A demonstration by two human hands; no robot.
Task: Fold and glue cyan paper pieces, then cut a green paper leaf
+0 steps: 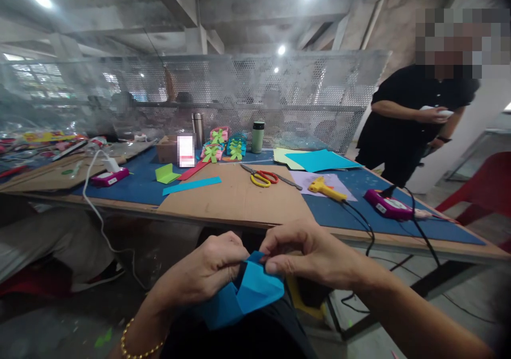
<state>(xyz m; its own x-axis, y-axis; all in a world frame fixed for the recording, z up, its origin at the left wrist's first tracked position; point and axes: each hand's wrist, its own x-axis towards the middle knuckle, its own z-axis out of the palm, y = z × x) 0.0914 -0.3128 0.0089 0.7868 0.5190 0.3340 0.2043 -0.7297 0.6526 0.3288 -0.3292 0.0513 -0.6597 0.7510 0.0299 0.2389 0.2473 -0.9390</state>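
A folded piece of blue paper [255, 292] is held above the lap, in front of the table's near edge. My left hand [213, 263] is closed on its left upper part, fingertips pressed against the fold. On the other side, my right hand [301, 250] pinches the upper flap between thumb and fingers. The two hands' fingertips are close together but apart. Behind them, a cardboard sheet [239, 199] lies on the blue tabletop, with scissors [261, 178] on it. A blue strip [191, 186] rests at the cardboard's left, near a red strip [194, 170] and folded green paper [166, 174].
A yellow glue gun [326, 189] lies on purple paper, its black cable hanging over the edge. Blue sheets [319, 160], a green bottle [257, 137] and small bow-topped items [215, 145] stand behind. A purple power strip [389, 205] is at right; a person [411, 109] stands beyond.
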